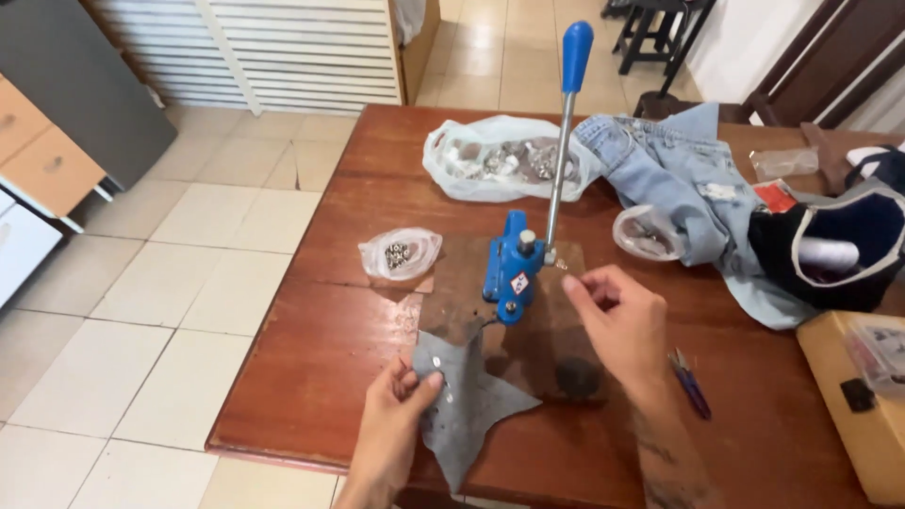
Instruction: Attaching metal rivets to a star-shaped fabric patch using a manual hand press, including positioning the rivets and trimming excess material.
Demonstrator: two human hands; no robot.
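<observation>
While the left hand pinches a grey, star-shaped scrap of fabric flat near the front edge of the brown tabletop, the right hand hovers just beside a blue hand press, fingertips closed together as if on a tiny metal part too small to make out. The press stands on a dark board, its long lever with a blue grip upright. Small clear bags of metal studs lie to the left, pale jeans behind. It looks like the loading step: the part seems due for seating in the press die, which calls for careful alignment
</observation>
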